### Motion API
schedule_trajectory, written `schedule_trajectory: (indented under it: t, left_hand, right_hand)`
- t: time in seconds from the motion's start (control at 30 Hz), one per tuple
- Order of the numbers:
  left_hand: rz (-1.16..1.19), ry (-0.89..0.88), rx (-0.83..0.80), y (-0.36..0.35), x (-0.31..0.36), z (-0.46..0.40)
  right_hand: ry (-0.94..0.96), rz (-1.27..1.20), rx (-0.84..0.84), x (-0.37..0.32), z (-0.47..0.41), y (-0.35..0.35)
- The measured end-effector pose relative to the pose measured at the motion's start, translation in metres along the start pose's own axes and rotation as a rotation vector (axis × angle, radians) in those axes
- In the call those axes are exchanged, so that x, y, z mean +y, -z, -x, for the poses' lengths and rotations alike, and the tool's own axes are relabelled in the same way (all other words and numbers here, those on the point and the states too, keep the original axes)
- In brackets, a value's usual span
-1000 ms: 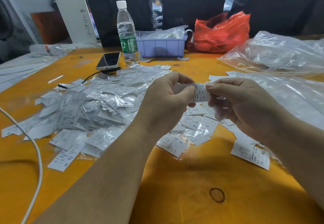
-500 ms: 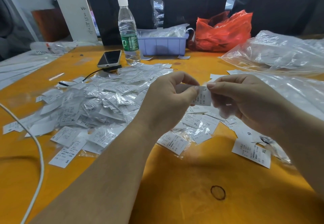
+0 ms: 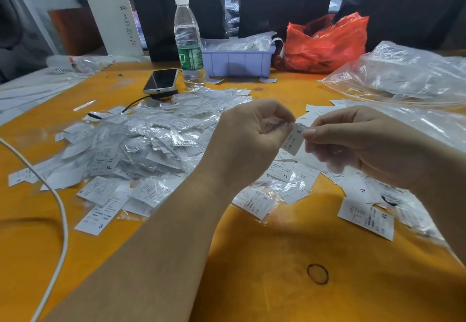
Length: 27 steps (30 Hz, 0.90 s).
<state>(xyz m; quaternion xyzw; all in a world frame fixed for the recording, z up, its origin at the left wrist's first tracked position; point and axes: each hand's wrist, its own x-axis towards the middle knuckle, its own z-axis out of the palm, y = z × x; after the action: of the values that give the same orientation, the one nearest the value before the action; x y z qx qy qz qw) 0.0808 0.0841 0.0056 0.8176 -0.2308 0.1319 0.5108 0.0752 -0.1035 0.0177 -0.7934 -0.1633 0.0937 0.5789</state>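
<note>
Both hands hold one small white size label (image 3: 293,140) marked "L" above the orange table (image 3: 252,271). My left hand (image 3: 248,140) pinches the label's left end between thumb and forefinger. My right hand (image 3: 363,145) pinches its right end with the thumb on top, and its lower fingers are blurred. A big heap of white labels in clear sleeves (image 3: 141,145) lies to the left of the hands. Loose labels marked S, M and XL (image 3: 365,217) lie under and around them.
A water bottle (image 3: 187,41), a phone (image 3: 161,81) with a black cable, a lilac bin (image 3: 237,60) and a red plastic bag (image 3: 325,44) stand at the back. Clear plastic bags (image 3: 403,77) cover the right side. A white cable (image 3: 59,208) crosses the left. A black rubber band (image 3: 317,273) lies near the front.
The label has tilted from nearly level to slanting down, and the hands have drawn a little apart along it. The view has shifted slightly.
</note>
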Motion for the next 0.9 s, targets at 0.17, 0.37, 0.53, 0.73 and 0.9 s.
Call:
schedule_trajectory:
  t: [0.17,0.37,0.53,0.73,0.9]
  left_hand:
    - [-0.018,-0.041,0.001,0.0016,0.0005,-0.0010]
    - [-0.068,-0.097,0.016,0.0036,0.0009,-0.0018]
    - [-0.127,-0.153,0.030,0.0043,0.0022,-0.0014]
    - [-0.225,-0.248,-0.005,0.0065,0.0014,-0.0025]
    - [-0.262,-0.325,-0.023,0.0079,0.0020,-0.0028]
  right_hand:
    - [0.019,0.006,0.004,0.0003,-0.0004,0.0001]
    - [0.047,-0.011,0.009,0.0005,-0.0017,-0.0027]
    - [0.050,0.008,0.004,-0.0006,-0.0009,-0.0038]
    - [0.021,0.044,-0.057,-0.0029,-0.0001,-0.0039]
    - [0.024,0.060,-0.088,-0.0036,0.0011,-0.0043]
